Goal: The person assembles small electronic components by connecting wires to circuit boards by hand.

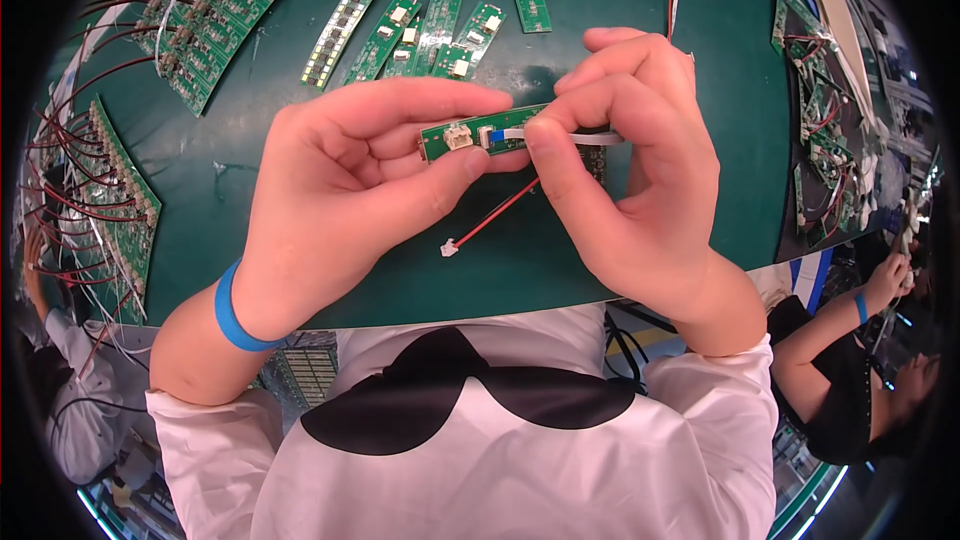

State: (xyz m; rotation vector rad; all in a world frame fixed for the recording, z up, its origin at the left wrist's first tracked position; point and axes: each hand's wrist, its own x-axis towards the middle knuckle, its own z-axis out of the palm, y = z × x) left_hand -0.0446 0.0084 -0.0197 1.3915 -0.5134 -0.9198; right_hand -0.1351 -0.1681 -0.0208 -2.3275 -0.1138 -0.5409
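Board [478, 134]: a narrow green strip held level above the green table [700, 120], between both hands at chest height. Left hand [345, 190] is closed on the board's left end, thumb below and forefinger along the top edge. Right hand [625, 160] is closed in a pinch on a flat white ribbon [597, 138], whose blue-tipped end sits at a white socket [487, 136] mid-board. Judged step: seating the ribbon in that socket. The next move calls for a straight, level push with the board held steady. A red wire [495, 215] with a small white plug [449, 249] hangs below the board.

Not determinable: whether the ribbon is fully home; the board's right end, covered by the right fingers; where the wire joins. More boards [400, 35] lie beyond, well apart.
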